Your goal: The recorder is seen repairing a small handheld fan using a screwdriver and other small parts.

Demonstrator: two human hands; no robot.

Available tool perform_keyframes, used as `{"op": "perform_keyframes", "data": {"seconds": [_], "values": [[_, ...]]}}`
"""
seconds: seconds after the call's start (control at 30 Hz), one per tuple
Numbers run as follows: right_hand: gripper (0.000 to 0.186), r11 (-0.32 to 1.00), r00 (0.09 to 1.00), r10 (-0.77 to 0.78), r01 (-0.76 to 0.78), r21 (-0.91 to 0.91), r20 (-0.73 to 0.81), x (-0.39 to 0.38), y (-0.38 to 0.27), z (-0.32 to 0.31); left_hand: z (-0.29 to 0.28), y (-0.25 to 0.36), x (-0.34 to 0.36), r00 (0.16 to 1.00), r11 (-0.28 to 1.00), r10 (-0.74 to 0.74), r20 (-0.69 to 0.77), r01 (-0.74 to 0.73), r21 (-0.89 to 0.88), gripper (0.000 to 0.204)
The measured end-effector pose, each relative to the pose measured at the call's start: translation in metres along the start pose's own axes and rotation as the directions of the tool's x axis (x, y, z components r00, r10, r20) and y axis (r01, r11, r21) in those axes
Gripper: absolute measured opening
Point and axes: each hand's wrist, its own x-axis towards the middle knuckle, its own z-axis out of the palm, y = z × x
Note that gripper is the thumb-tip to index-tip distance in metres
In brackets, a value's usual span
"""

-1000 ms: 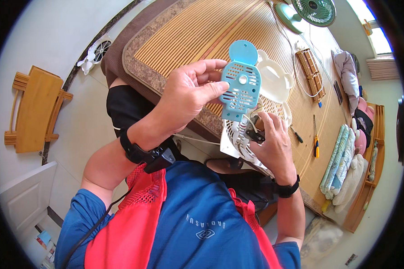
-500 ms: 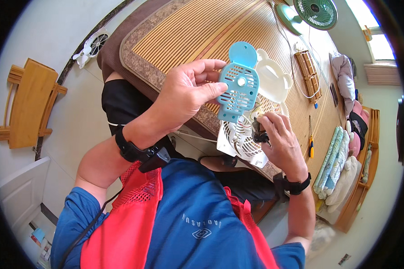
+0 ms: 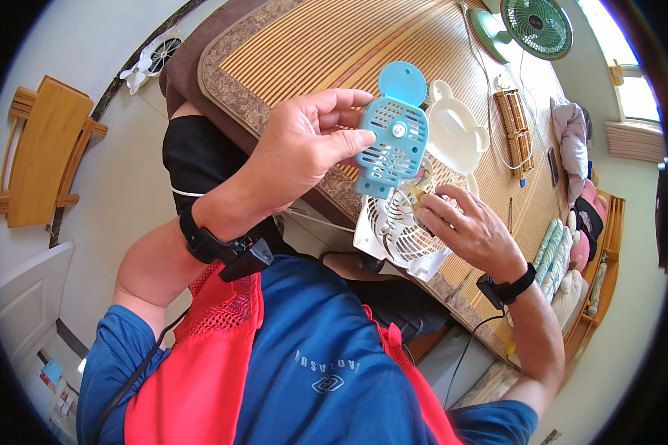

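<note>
My left hand (image 3: pixel 312 141) pinches a light-blue plastic cover (image 3: pixel 388 152) between thumb and fingers. The cover has rows of slots, a white round knob in its middle and a rounded flap on top. It is held up over the mat. Below it lies a white slotted fan housing (image 3: pixel 375 230) with thin wires inside, at the table's near edge. My right hand (image 3: pixel 471 230) is over the housing, fingers curled round a small black part that they mostly hide. A white bear-shaped plastic shell (image 3: pixel 453 133) lies just beyond the housing.
A slatted mat (image 3: pixel 334 44) covers the table. On it stand a green fan (image 3: pixel 536 26), a bamboo rack (image 3: pixel 513 130) with a cable, and a dark phone (image 3: pixel 553 167). Folded cloths (image 3: pixel 549 256) lie at the right. A wooden stool (image 3: pixel 52 152) and white fan parts (image 3: pixel 152 59) are on the floor.
My right hand has turned and its fingers now cover the black part, which showed plainly before. The blue cover has shifted slightly left, still in my left hand. The view has moved a little.
</note>
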Motion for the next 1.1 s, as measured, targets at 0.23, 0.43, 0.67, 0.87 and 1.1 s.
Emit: {"op": "perform_keyframes", "data": {"seconds": [0.23, 0.43, 0.67, 0.87, 1.1], "values": [[0.048, 0.997, 0.997, -0.074, 0.075, -0.029, 0.037, 0.001, 0.008, 0.013, 0.003, -0.005, 0.0, 1.0, 1.0, -0.005, -0.012, 0.005, -0.006, 0.054], [0.047, 0.996, 0.996, -0.091, 0.092, -0.016, 0.016, 0.007, 0.01, 0.019, -0.001, -0.005, 0.0, 1.0, 0.999, -0.027, -0.016, 0.026, -0.045, 0.054], [0.046, 0.996, 0.999, -0.005, 0.001, 0.088, 0.042, 0.005, 0.01, 0.025, -0.002, -0.004, 0.003, 0.999, 0.998, -0.038, -0.016, 0.037, -0.059, 0.053], [0.052, 0.976, 0.989, 0.118, -0.132, 0.173, 0.088, 0.003, 0.005, 0.024, -0.003, -0.006, 0.004, 0.999, 0.996, -0.049, -0.012, 0.048, -0.072, 0.053], [0.062, 0.909, 0.96, 0.232, -0.271, 0.317, 0.154, 0.002, -0.008, 0.023, -0.002, -0.003, 0.003, 0.998, 0.996, -0.059, -0.003, 0.058, -0.068, 0.052]]}}
